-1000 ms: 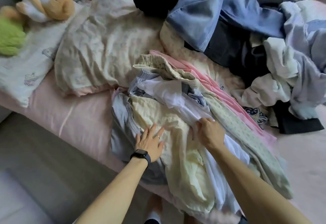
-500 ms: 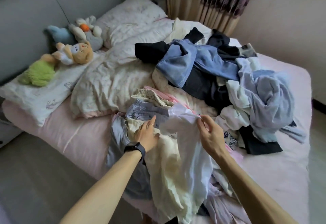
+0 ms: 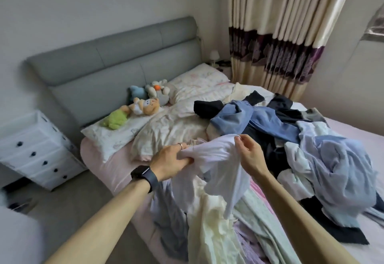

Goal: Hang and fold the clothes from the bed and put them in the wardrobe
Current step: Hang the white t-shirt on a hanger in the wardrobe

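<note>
Left hand (image 3: 170, 163) is gripping the white garment (image 3: 220, 166) in a closed fist; right hand (image 3: 250, 155) is pinching its top edge. Pale yellow garment (image 3: 212, 222) is hanging directly beneath both grips.

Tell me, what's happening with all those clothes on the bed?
A person is sorting laundry. The left hand grips a bunched part of a white garment, and the right hand pinches its top edge, holding it up over the pile of clothes heaped on the bed. The rest is unfolded. Stuffed toys sit by the pillows. No wardrobe is in view.
</note>
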{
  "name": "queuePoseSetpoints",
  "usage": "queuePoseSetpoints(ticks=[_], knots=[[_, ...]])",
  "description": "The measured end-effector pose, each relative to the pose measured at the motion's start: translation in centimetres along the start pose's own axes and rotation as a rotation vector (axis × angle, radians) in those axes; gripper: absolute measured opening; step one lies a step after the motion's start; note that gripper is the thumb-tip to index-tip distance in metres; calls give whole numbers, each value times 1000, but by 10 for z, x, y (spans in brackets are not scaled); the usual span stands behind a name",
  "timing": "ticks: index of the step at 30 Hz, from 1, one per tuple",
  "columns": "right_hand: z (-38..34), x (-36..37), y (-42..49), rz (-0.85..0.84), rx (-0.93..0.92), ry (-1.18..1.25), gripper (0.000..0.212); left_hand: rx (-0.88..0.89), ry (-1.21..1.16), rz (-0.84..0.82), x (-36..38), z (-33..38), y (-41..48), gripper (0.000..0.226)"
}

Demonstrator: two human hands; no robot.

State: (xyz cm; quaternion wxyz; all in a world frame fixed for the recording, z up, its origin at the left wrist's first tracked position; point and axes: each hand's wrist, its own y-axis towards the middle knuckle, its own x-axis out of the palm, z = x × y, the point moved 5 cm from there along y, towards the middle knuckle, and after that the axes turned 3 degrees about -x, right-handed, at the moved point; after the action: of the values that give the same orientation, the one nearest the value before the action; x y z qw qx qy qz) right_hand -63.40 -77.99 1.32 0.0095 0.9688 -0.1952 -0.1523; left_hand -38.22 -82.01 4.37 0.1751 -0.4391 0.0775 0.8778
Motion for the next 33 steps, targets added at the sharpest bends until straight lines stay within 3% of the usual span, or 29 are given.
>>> queuePoseSetpoints(ticks=[2,6,9,12,13,16,17,19,24,26,29,33], knots=[[-2,21,-10,-44,8,-82,14,-90,-72,68,-17,-7,-20,28],[-24,64,-63,-121,-190,-80,34,-233,-136,129,-43,-18,-41,18],[-39,102,-128,-361,-197,21,56,-363,-185,155,-55,-40,-62,26],[-51,145,-175,-636,-57,165,70,-469,-292,201,-69,-67,-87,32],[-52,153,-181,-645,-30,172,66,-488,-304,199,-72,-72,-93,36],[-65,172,-180,-490,-69,37,16,-541,-403,153,-82,-99,-123,25],[-72,179,-181,-471,-53,33,9,-549,-471,155,-86,-110,-138,23],[-82,193,-180,-469,35,97,20,-563,-556,184,-97,-129,-169,36],[-99,223,-186,-578,351,273,20,-414,-570,151,-109,-142,-232,54],[-106,230,-191,-619,440,361,13,-333,-435,124,-106,-142,-247,68],[-121,237,-198,-673,468,383,13,-214,-179,169,-104,-143,-258,85],[-135,242,-208,-749,411,328,19,-112,-33,258,-103,-134,-261,79]])
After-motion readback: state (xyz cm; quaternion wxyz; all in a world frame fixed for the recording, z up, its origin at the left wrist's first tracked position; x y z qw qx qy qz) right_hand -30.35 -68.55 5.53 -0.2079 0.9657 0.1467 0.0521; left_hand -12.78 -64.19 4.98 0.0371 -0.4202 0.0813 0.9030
